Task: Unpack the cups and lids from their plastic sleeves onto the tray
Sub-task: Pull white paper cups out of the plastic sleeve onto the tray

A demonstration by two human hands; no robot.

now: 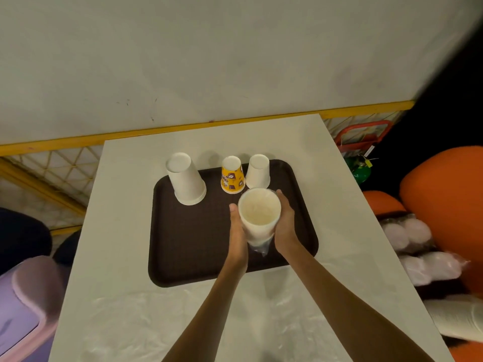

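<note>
Left grip [238, 232]: clasps the left side of the sleeved cup stack [259, 214], thumb up beside its rim.
Right grip [285, 226]: clasps the right side of the same stack, fingers curving round its far side.
Sleeved cup stack: white, mouth tilted toward the camera, over the middle of the tray [183, 257]; I cannot tell whether it touches the tray.
Plastic sleeve [261, 248]: clear, bunched into a tail under the stack's base, between the wrists.
Tray: dark brown, flat on the white bench [125, 231].
Large white cup [187, 182]: upside down at the tray's far left corner.
Yellow patterned cup [232, 176]: upside down at the far edge, just beside the small white cup [258, 172], which is also upside down.
Clear plastic sheet [156, 322]: crumpled on the bench's near part.
Sleeved lids [413, 246]: on the orange seat [444, 192], right of the bench.
</note>
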